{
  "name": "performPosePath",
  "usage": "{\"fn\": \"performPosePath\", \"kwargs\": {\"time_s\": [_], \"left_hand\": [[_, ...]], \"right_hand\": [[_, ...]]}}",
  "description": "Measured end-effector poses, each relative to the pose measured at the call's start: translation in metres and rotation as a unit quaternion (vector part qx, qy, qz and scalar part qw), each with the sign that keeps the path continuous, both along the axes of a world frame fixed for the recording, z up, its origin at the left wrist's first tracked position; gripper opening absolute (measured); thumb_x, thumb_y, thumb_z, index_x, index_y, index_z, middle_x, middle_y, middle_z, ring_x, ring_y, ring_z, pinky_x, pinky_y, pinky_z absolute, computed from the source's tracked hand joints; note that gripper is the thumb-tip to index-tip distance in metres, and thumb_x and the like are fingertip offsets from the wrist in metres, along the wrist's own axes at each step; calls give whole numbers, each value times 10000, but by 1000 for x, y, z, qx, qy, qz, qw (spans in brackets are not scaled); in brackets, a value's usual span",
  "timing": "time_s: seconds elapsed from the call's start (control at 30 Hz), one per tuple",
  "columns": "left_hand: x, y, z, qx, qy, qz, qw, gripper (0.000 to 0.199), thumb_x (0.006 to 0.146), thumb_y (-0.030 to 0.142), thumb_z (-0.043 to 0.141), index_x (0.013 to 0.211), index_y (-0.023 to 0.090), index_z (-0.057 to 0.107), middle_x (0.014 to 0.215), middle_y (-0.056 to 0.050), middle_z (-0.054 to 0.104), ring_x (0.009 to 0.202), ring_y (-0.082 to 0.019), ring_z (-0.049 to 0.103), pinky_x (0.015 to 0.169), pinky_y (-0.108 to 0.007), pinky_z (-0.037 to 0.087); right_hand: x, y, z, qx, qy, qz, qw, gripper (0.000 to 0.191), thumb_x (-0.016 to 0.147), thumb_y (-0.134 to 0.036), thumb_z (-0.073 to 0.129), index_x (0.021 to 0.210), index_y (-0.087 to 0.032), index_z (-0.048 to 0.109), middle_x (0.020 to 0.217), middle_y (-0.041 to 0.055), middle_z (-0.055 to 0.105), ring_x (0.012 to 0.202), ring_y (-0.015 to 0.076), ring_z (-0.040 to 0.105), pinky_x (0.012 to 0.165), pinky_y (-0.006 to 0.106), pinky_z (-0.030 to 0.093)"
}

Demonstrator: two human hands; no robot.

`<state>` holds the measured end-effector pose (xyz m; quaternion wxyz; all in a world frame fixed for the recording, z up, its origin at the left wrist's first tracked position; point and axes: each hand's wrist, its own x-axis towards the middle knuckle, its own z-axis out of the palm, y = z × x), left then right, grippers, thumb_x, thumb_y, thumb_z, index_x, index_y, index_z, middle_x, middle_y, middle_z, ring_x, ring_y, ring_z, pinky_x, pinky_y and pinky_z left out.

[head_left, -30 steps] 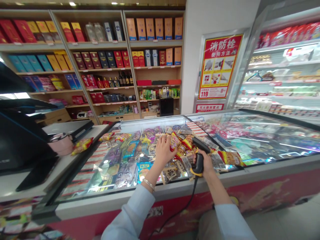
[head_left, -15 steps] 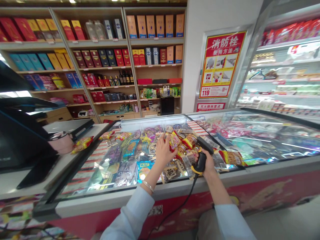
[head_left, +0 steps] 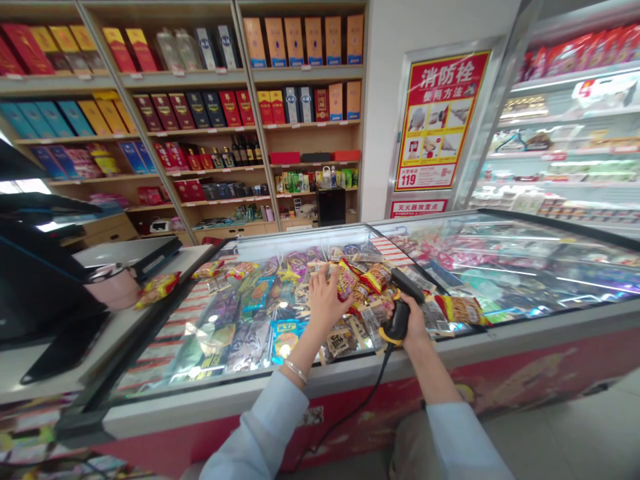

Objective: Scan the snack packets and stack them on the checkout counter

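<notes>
My left hand (head_left: 326,299) is over the glass-topped freezer, fingers apart, beside a heap of red and yellow snack packets (head_left: 349,280); nothing shows in its grasp. My right hand (head_left: 411,321) is wrapped round a black and yellow handheld scanner (head_left: 399,319), whose head lies close to the packets. A black cable (head_left: 370,399) hangs from the scanner's handle over the freezer's front. Another snack packet (head_left: 463,310) lies on the glass right of the scanner. Blue packets (head_left: 286,339) show left of my left wrist.
To the left, a counter (head_left: 80,350) bears a black monitor, a pink cup (head_left: 114,287) and a snack packet (head_left: 157,289). The freezer's front rim (head_left: 200,397) runs before me. Shelves (head_left: 197,80) of boxes stand behind, and a lit display cooler (head_left: 565,120) is at the right.
The view has shifted slightly, so the shelves and freezer appear a little higher and further left. Both hands keep nearly the same pose, with the scanner still in my right hand.
</notes>
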<state>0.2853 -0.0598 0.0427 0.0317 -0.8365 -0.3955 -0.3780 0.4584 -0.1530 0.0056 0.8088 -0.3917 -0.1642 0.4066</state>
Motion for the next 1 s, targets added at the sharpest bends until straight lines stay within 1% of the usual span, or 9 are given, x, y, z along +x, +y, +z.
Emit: {"fn": "performPosePath", "kwargs": {"time_s": [0.1, 0.27, 0.37, 0.47, 0.57, 0.7, 0.87, 0.93, 1.0], "left_hand": [[5, 2, 5, 2, 13, 12, 1000, 634, 784, 361, 638, 1364, 190, 448, 1416, -164, 432, 1246, -339, 450, 1069, -502, 351], [15, 8, 13, 3, 27, 28, 999, 570, 780, 351, 645, 1309, 199, 495, 1408, -161, 445, 1222, -342, 470, 1053, -507, 370], [14, 9, 13, -1, 15, 30, 999, 598, 770, 391, 665, 1315, 214, 496, 1409, -151, 440, 1224, -343, 467, 1040, -497, 388], [8, 9, 11, -5, 5, 24, 1000, 603, 794, 418, 649, 1337, 218, 478, 1410, -151, 436, 1231, -339, 464, 1041, -489, 389], [3, 10, 8, -14, 0, 11, 1000, 525, 868, 428, 562, 1343, 224, 472, 1376, -136, 467, 1198, -311, 499, 1021, -457, 406], [0, 11, 8, -26, -6, 4, 1000, 436, 950, 373, 421, 1353, 210, 458, 1328, -131, 507, 1155, -274, 540, 989, -424, 425], [-1, 10, 12, -24, -16, 2, 1000, 443, 951, 364, 423, 1352, 177, 446, 1339, -150, 509, 1189, -280, 525, 998, -430, 425], [-7, 12, 17, -15, -27, 1, 1000, 436, 949, 365, 430, 1338, 170, 453, 1335, -152, 512, 1203, -278, 519, 1011, -422, 420], [-18, 14, 24, -6, -42, 5, 999, 425, 950, 369, 432, 1322, 166, 462, 1323, -156, 520, 1208, -275, 520, 1018, -417, 419]], "right_hand": [[-1, -1, 2, 3, 21, 7, 1000, 318, 612, -413, 757, 678, -207, 525, 485, -41, 560, 394, 117, 522, 384, 226, 463], [-1, -1, 6, 6, -1, 3, 1000, 331, 622, -434, 752, 690, -219, 511, 479, -46, 555, 384, 137, 538, 351, 243, 445], [-1, -2, 6, 10, -4, 4, 1000, 339, 625, -438, 756, 699, -221, 507, 486, -49, 559, 382, 137, 539, 342, 243, 440], [0, -3, 7, 7, -1, 5, 1000, 343, 636, -452, 752, 699, -221, 506, 492, -47, 560, 387, 143, 552, 332, 246, 434], [0, -4, 8, 0, 3, 5, 1000, 338, 642, -449, 752, 698, -220, 509, 489, -46, 559, 385, 144, 554, 327, 246, 430], [-1, -5, 12, -10, 12, 0, 1000, 336, 637, -440, 758, 690, -218, 510, 479, -46, 555, 374, 138, 542, 325, 243, 431], [-5, -6, 26, -16, 25, 0, 1000, 334, 636, -447, 758, 687, -212, 527, 471, -50, 545, 361, 119, 508, 323, 230, 429], [-10, -6, 34, -11, 32, 6, 999, 325, 640, -441, 756, 686, -209, 534, 481, -49, 549, 369, 112, 504, 330, 224, 435], [-16, -6, 43, -2, 33, 12, 999, 308, 642, -423, 753, 686, -211, 533, 488, -50, 549, 379, 112, 509, 340, 222, 444]]}}
